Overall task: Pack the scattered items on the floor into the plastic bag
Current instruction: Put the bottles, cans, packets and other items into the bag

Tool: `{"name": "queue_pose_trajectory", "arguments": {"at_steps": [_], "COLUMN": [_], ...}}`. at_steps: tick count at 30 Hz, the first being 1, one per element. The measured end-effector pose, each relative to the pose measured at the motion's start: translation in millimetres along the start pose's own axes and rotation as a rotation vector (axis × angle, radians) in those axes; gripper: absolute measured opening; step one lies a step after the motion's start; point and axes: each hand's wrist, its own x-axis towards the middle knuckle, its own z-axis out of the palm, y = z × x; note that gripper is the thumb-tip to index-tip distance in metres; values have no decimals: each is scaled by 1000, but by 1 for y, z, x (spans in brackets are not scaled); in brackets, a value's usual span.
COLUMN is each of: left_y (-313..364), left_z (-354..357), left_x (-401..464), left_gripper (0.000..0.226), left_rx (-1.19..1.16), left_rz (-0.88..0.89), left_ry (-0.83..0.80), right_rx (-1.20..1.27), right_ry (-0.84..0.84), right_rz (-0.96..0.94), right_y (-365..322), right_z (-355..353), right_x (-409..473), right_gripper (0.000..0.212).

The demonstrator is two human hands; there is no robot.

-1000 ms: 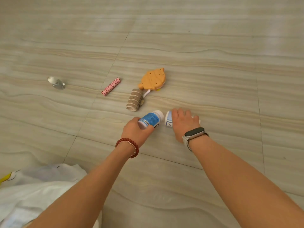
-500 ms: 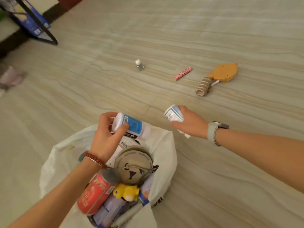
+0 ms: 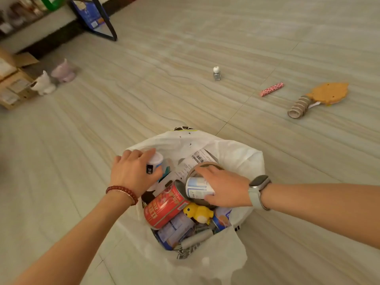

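Observation:
A white plastic bag (image 3: 244, 155) stands open on the floor below me, holding a red can (image 3: 164, 206), a yellow toy (image 3: 198, 212) and several packets. My left hand (image 3: 131, 173) grips a white bottle with a blue label (image 3: 157, 161) inside the bag's left side. My right hand (image 3: 224, 187) holds a second white bottle (image 3: 197, 189) over the bag's middle. Out on the floor to the right lie a pink spotted tube (image 3: 271, 89), a stack of tape rolls (image 3: 298, 105), an orange biscuit-shaped toy (image 3: 329, 93) and a small silver bottle (image 3: 216, 74).
Two small animal-shaped cups (image 3: 44, 85) (image 3: 63, 72) stand at the far left beside cardboard boxes (image 3: 10, 87). A black metal frame with a blue box (image 3: 96, 17) leans at the back near a low dark ledge. Pale tiled floor surrounds the bag.
Both hands carried the bottles from the floor to the bag and lowered them into its opening. My view swung left, so the remaining items now sit at the right.

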Motion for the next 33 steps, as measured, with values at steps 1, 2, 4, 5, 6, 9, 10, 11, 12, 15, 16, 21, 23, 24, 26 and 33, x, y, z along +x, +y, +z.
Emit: {"name": "queue_pose_trajectory", "arguments": {"at_steps": [1,2,4,5,6,9,10,11,12,15,16,21,23,24,26,33], "left_y": [-1,1,7,11,13,18,21,27,34,61,71,136,166,181,209,302], "left_z": [5,11,25,32,36,35,32,29,25,21,22,34,42,46,56,87], "left_x": [-1,-4,-14,-20,-24,-24,-23,-21,-19,-8,-2,36,50,56,66,121], "left_gripper": [64,58,49,48,49,51,49,47,45,42,42,58,63,63,58,47], "left_rx": [45,88,170,195,202,140,98,51,15,-54,-88,-280,-338,-363,-378,-382], "left_rz": [35,79,164,179,173,149,156,171,194,250,243,196,202,204,221,316], "left_ry": [-13,-38,-94,-106,-109,-86,-60,-33,-13,16,23,-5,-21,-24,-12,-116], "right_rx": [-93,-197,-367,-424,-467,-514,-499,-466,-420,-347,-338,-206,-159,-137,-119,-142], "right_ry": [-2,-12,-32,-44,-62,-99,-75,-34,19,216,291,473,447,426,367,326], "right_rz": [-30,-60,-91,-112,-138,-153,-156,-171,-188,-200,-169,269,541,670,877,1011], "right_y": [2,4,9,12,14,19,21,24,26,38,48,123,163,182,219,302], "right_z": [3,5,9,11,12,12,9,5,0,-23,-29,-56,-56,-52,-40,-11], "right_x": [-1,-1,-3,-4,-5,-10,-11,-12,-13,-15,-15,-27,-42,-51,-72,-117], "right_gripper": [67,65,64,64,64,63,61,57,51,42,40,41,44,46,52,58]}}
